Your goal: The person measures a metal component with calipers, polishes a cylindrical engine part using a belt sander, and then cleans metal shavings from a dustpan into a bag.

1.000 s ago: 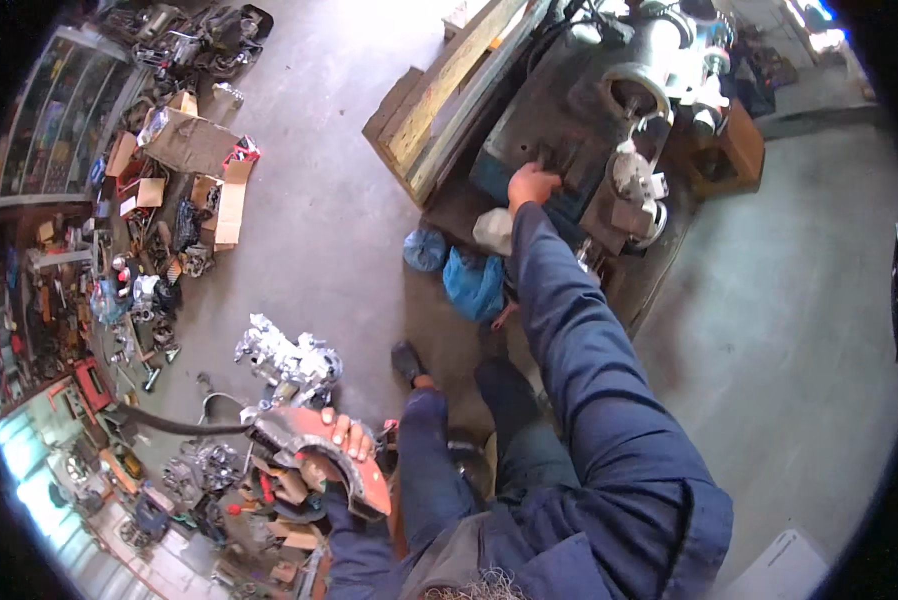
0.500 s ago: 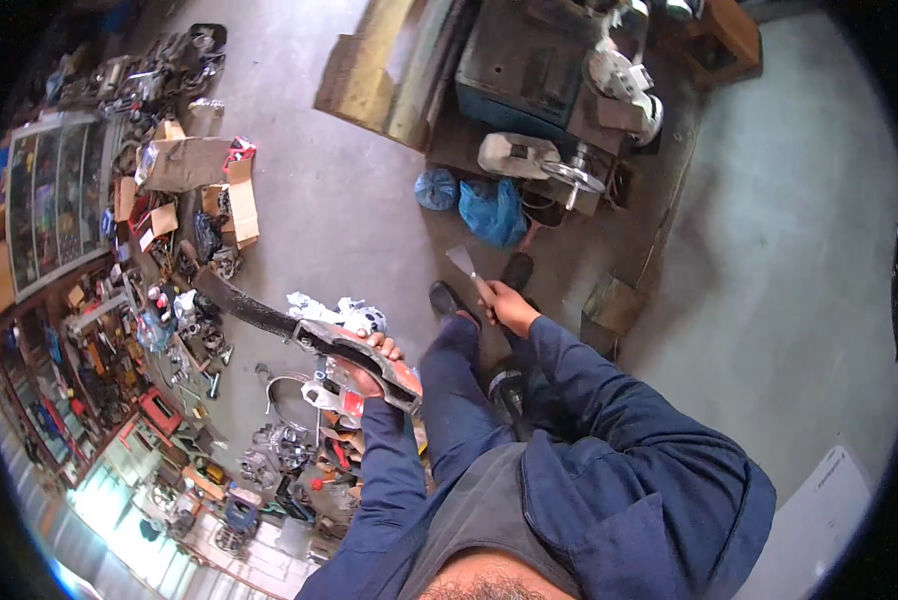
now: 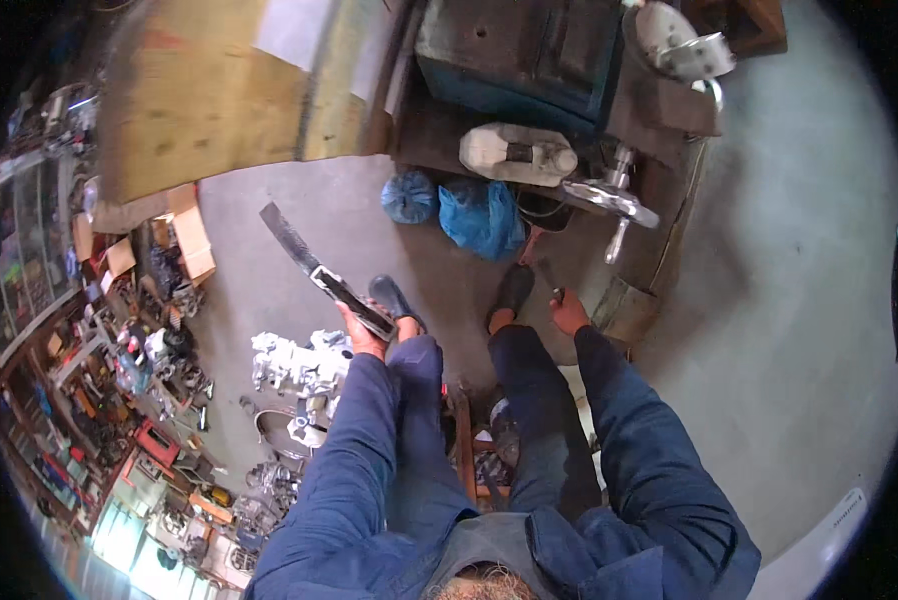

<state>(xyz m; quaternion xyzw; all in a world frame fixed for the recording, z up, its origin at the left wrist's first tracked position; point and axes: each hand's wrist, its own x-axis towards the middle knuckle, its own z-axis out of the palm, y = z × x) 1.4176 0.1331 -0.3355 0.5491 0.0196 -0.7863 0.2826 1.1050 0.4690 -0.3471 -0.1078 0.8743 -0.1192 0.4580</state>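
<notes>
My left hand [image 3: 363, 332] grips a long metal part [image 3: 327, 279]. A grey slotted body sits at its hand end, and a dark curved strip reaches up and left over the floor. My right hand [image 3: 570, 315] is closed around a scraper [image 3: 550, 277], whose flat blade points up and left and looks blurred. The two things are apart, one on each side of my legs. Below my left forearm, a whitish-silver machine casting [image 3: 299, 365] rests on the floor.
A wooden board [image 3: 219, 90] and a dark teal machine cabinet [image 3: 514, 70] stand ahead. By the machine are blue plastic bags [image 3: 479, 218] and a metal handwheel [image 3: 609, 200]. Cardboard [image 3: 191, 235], loose parts and a glass cabinet [image 3: 29, 240] crowd the left.
My view has moved closer to the board and machine, and my feet stand farther apart. The metal part has swung to point more upward. Both hands have moved farther apart.
</notes>
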